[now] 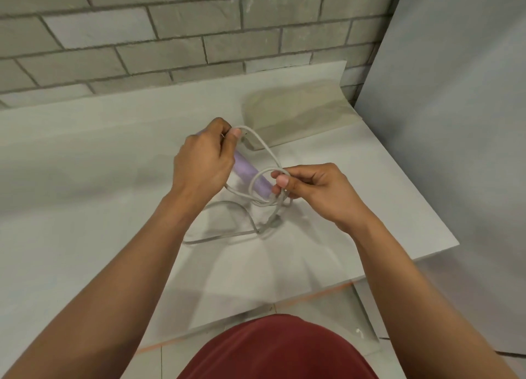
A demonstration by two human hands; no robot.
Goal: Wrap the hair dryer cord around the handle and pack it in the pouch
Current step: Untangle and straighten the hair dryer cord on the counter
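Observation:
My left hand grips the lilac hair dryer near its head, which the hand hides; the handle slants down toward the right. A grey-white cord arcs from under my left thumb over to my right hand, which pinches a loop of it at the handle's end. The loop circles the handle tip. More cord trails in curves on the table below. A beige pouch lies flat behind the hands, to the right.
The white table runs to a grey brick wall at the back. Its right edge drops off beside a grey panel. My red clothing fills the bottom middle.

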